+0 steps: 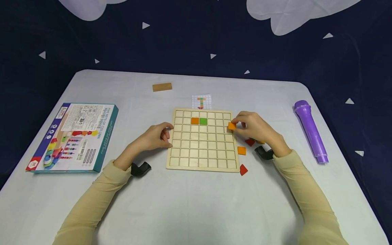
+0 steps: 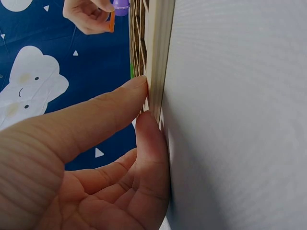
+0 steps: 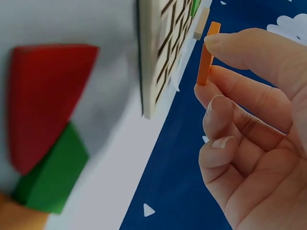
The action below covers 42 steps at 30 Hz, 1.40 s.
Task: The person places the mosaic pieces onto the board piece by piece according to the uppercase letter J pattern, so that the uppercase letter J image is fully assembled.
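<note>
A wooden grid board (image 1: 202, 164) lies flat in the head view, with an orange tile (image 1: 194, 121) and a green tile (image 1: 203, 121) side by side in its second row. At the board's left edge, my left hand (image 1: 155, 136) holds the rim with thumb and index finger; in the left wrist view the thumb (image 2: 110, 108) lies against the frame. Over the right edge, my right hand (image 1: 255, 126) pinches an orange square tile (image 3: 207, 55) between thumb and index finger, raised above the board. The other right-hand fingers curl in toward the palm.
Beside the board lie an orange tile (image 1: 241, 150) and red pieces (image 1: 243, 169); a green piece (image 3: 57, 175) shows in the right wrist view. Behind it are a pattern card (image 1: 196, 102) and wooden strip (image 1: 162, 87). A box (image 1: 104, 139) stands left, a purple flashlight (image 1: 311, 132) right.
</note>
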Each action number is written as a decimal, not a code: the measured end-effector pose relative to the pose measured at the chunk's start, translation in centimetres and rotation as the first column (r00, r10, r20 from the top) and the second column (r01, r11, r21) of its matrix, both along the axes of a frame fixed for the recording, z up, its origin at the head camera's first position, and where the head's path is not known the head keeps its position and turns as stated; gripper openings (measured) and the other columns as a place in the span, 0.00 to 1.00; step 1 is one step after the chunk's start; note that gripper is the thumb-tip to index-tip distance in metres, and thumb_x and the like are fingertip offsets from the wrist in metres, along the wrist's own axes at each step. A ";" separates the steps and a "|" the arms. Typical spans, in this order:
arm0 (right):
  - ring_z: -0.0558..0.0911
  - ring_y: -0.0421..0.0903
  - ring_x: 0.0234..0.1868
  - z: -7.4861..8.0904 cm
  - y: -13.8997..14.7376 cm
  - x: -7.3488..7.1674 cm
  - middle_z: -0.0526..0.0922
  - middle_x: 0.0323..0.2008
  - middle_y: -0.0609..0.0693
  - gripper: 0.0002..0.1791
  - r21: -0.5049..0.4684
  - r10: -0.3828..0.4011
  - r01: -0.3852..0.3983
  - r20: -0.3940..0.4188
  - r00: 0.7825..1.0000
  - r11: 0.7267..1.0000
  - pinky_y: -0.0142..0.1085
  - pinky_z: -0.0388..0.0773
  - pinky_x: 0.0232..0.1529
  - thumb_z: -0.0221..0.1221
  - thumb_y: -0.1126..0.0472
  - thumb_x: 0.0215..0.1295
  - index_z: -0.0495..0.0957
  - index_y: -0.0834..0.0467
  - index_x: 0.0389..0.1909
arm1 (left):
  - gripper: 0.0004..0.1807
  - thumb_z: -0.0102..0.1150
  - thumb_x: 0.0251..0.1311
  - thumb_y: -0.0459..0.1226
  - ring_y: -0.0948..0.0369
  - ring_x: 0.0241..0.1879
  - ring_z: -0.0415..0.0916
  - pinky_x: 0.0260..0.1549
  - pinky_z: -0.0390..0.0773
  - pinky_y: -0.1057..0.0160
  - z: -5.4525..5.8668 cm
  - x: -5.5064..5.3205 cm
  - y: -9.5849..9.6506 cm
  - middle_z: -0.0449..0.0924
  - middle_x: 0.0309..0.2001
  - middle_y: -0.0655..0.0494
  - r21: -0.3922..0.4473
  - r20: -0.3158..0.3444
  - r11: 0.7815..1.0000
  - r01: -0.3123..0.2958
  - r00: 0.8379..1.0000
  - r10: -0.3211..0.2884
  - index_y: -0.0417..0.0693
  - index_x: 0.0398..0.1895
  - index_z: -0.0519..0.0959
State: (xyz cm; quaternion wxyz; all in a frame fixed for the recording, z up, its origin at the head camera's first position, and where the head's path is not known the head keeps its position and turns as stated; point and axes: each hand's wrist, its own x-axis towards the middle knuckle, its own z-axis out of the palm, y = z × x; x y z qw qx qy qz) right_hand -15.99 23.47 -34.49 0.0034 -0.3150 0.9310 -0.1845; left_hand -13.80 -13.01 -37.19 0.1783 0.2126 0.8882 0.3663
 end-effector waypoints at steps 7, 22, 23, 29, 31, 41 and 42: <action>0.73 0.43 0.27 0.4 -1.2 -0.9 0.83 0.38 0.55 0.12 0.002 0.026 -0.026 0.000 1.000 1.000 0.32 0.69 0.29 0.63 0.64 0.55 0.83 0.63 0.41 | 0.33 0.69 0.46 0.30 0.63 0.29 0.72 0.33 0.73 0.66 0.1 0.0 0.0 0.74 0.34 0.48 0.006 -0.001 1.000 -0.001 1.000 0.001 0.34 0.58 0.67; 0.72 0.43 0.26 -0.3 -3.7 -2.8 0.83 0.35 0.54 0.11 -0.008 0.073 -0.072 0.041 0.997 0.997 0.30 0.69 0.28 0.63 0.63 0.56 0.83 0.63 0.40 | 0.34 0.69 0.46 0.30 0.62 0.29 0.72 0.33 0.73 0.66 0.0 0.0 -0.1 0.74 0.35 0.48 0.015 0.011 1.000 -0.009 1.000 0.009 0.34 0.58 0.66; 0.72 0.43 0.26 -0.4 -3.8 -2.9 0.83 0.35 0.54 0.11 -0.006 0.078 -0.078 0.040 0.996 0.997 0.30 0.69 0.28 0.63 0.63 0.56 0.83 0.63 0.40 | 0.34 0.69 0.46 0.30 0.62 0.29 0.72 0.33 0.73 0.66 0.0 0.0 -0.1 0.74 0.35 0.48 0.014 0.012 1.000 -0.009 1.000 0.008 0.33 0.58 0.66; 0.72 0.45 0.27 -0.6 -4.6 -3.3 0.82 0.34 0.56 0.12 -0.003 0.089 -0.089 0.058 0.994 0.996 0.33 0.69 0.30 0.63 0.64 0.56 0.83 0.64 0.41 | 0.34 0.69 0.46 0.30 0.62 0.29 0.72 0.33 0.73 0.66 0.0 0.0 0.0 0.74 0.34 0.48 0.011 0.015 1.000 -0.009 1.000 0.009 0.34 0.58 0.66; 0.73 0.44 0.27 -0.6 -4.8 -3.4 0.82 0.34 0.56 0.12 0.000 0.088 -0.089 0.065 0.994 0.996 0.33 0.69 0.30 0.63 0.64 0.56 0.83 0.64 0.41 | 0.34 0.69 0.46 0.30 0.62 0.29 0.72 0.33 0.73 0.66 0.0 0.0 0.0 0.74 0.34 0.48 0.014 0.014 1.000 -0.010 1.000 0.010 0.34 0.58 0.67; 0.73 0.44 0.29 -1.0 -5.7 -3.8 0.82 0.35 0.56 0.12 0.034 0.104 -0.108 0.096 0.990 0.994 0.33 0.71 0.33 0.63 0.64 0.56 0.83 0.64 0.40 | 0.34 0.69 0.46 0.30 0.62 0.29 0.72 0.32 0.73 0.67 -0.1 -0.1 -0.1 0.74 0.34 0.49 0.016 0.014 1.000 -0.004 1.000 0.004 0.34 0.58 0.66; 0.72 0.44 0.29 -1.0 -5.8 -3.8 0.82 0.34 0.56 0.12 0.041 0.105 -0.109 0.098 0.990 0.993 0.33 0.70 0.32 0.63 0.64 0.56 0.83 0.64 0.40 | 0.34 0.69 0.46 0.31 0.62 0.29 0.72 0.33 0.73 0.66 -0.1 0.0 -0.1 0.74 0.34 0.49 0.016 0.015 1.000 -0.004 1.000 0.003 0.34 0.58 0.66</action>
